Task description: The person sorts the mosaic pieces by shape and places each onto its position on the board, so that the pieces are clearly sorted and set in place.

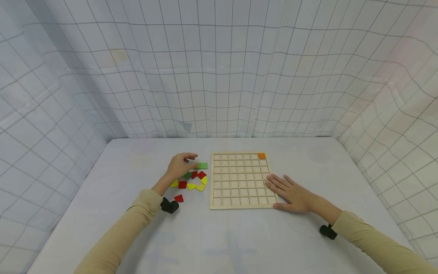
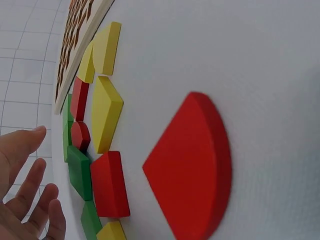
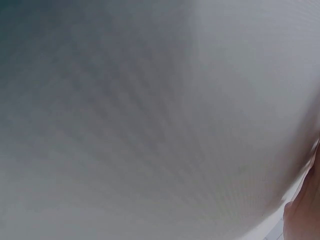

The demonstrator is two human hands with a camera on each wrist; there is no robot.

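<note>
My left hand point(image 1: 179, 166) hovers over a loose cluster of coloured wooden tiles, its thumb near two green squares point(image 1: 202, 166). In the left wrist view its fingers point(image 2: 31, 192) are parted from the thumb, with nothing between them. Beneath and beside it lie a dark green tile point(image 1: 187, 175), red tiles point(image 1: 183, 185) and yellow tiles point(image 1: 200, 187). A wooden grid board point(image 1: 211, 190) lies to the right, an orange square point(image 1: 261, 155) in its far right corner cell. My right hand point(image 1: 294, 196) rests flat with straight fingers on the board's right edge.
A red quarter-round tile point(image 1: 179, 198) lies apart, nearer my left wrist. White cloth covers the table point(image 1: 239, 239). Grid-patterned curtains point(image 1: 222, 76) hang behind and on both sides. The right wrist view shows mostly blurred tabletop.
</note>
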